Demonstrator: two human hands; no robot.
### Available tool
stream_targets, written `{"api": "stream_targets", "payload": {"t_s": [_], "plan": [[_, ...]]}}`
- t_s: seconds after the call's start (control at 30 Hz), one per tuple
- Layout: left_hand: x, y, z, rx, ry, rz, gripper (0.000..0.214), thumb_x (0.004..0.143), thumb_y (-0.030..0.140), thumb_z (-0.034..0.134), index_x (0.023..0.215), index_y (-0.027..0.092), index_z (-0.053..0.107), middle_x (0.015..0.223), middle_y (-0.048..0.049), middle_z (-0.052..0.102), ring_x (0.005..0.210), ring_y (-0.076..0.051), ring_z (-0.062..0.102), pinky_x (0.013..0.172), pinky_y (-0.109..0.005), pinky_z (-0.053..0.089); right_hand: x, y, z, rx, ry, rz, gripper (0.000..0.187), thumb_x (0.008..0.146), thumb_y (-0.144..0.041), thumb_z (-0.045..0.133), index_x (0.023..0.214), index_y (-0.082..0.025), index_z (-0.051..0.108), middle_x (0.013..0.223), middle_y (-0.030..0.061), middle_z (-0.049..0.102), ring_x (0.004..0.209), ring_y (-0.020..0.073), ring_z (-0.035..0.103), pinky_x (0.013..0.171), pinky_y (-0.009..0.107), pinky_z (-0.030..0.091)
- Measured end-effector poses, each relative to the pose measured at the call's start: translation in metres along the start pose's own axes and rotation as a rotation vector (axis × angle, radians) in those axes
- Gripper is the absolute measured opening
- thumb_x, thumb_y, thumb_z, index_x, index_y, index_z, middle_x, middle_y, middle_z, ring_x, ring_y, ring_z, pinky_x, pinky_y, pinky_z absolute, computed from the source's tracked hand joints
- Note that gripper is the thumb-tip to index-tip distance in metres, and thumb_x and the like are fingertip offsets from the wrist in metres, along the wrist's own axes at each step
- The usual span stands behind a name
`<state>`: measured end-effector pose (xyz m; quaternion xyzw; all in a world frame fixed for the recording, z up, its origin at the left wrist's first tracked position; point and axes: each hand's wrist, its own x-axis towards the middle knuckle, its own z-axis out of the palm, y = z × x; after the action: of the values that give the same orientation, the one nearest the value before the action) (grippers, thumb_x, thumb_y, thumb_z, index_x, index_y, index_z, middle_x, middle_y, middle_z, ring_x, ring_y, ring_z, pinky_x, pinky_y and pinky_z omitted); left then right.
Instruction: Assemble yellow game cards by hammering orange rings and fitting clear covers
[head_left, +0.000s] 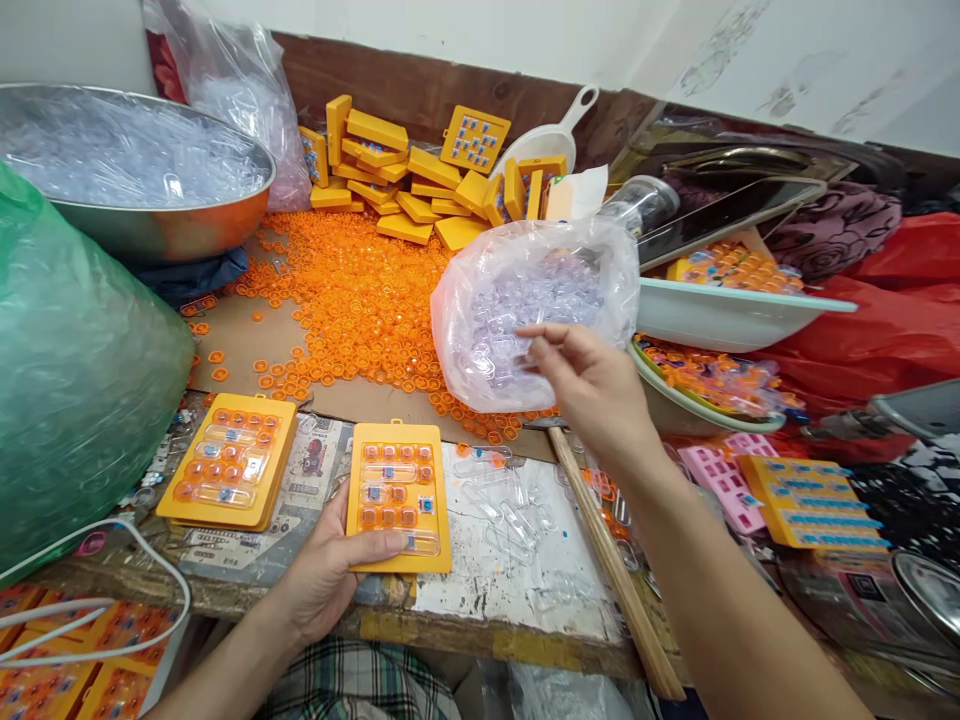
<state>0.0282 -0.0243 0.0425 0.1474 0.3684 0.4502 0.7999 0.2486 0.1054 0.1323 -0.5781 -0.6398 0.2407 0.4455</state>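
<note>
Gripping yellow tray (397,440) of orange buttons (388,518): left hand (330,570) | right hand (592,390) at bag (461,340) of clear pieces (540,290), grip unclear

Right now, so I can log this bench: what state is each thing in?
Near tray, flat, pockets mostly filled.
Left hand, gripping that tray's lower edge.
Left tray, flat, filled, untouched.
Bag, slumped, holding clear pieces.
Right hand, at the bag, grip unclear.
Metal bowl, heaped with clear pieces.
Orange rings, loose, spread out.
Back trays, jumbled pile.
</note>
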Motion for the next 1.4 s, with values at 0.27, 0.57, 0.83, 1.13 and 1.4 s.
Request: {"api": "stream_targets", "payload": {"t_s": [0.27,0.57,0.83,1.13,1.4], "plan": [[0.0,-0.002,0.0,0.039,0.019,0.074,0.073,0.066,0.012,0.078,0.129,0.018,0.041,0.121,-0.0132,0.064,0.11,-0.029,0.061,0.097,-0.043,0.047,-0.1,0.001,0.033,0.127,-0.464,0.044,0.022,0.077,-0.015,0.065,0.097,-0.023,0.063,0.084,0.002,0.067,0.071,0.0153,0.063,0.066,0.029,0.053],[-0.005,-0.004,0.004,0.172,0.113,0.177,0.064,0.06,0.018,0.082,0.116,0.017,0.051,0.115,-0.0116,0.067,0.101,-0.027,0.064,0.09,-0.039,0.05,-0.122,0.006,0.052,0.131,-0.352,-0.055,0.019,0.077,-0.015,0.065,0.089,-0.027,0.071,0.085,0.003,0.058,0.081,0.0178,0.058,0.072,0.032,0.051],[-0.014,-0.004,0.002,0.268,0.149,0.228,0.058,0.061,0.021,0.082,0.11,0.017,0.051,0.107,-0.0104,0.069,0.096,-0.027,0.066,0.086,-0.037,0.053,-0.124,0.008,0.055,0.397,-0.332,0.367,0.061,0.061,-0.025,0.081,0.115,-0.026,0.052,0.105,0.0047,0.062,0.087,0.0201,0.065,0.076,0.036,0.055],[-0.021,-0.004,-0.003,0.428,0.141,0.285,0.048,0.069,0.024,0.077,0.112,0.02,0.055,0.109,-0.008,0.068,0.101,-0.025,0.064,0.092,-0.035,0.051,-0.124,-0.001,0.061,0.487,-0.407,0.405,0.047,0.068,-0.014,0.071,0.111,-0.022,0.055,0.102,0.0053,0.069,0.09,0.0197,0.067,0.081,0.034,0.054],[-0.035,0.036,-0.014,0.456,0.296,0.276,0.076,0.063,0.028,0.082,0.128,0.021,0.045,0.116,-0.0105,0.067,0.1,-0.028,0.067,0.088,-0.036,0.054,-0.111,-0.016,0.098,0.574,-0.486,0.46,0.058,0.061,-0.026,0.081,0.112,-0.022,0.053,0.091,0.0024,0.068,0.079,0.0176,0.067,0.072,0.031,0.055]]}}
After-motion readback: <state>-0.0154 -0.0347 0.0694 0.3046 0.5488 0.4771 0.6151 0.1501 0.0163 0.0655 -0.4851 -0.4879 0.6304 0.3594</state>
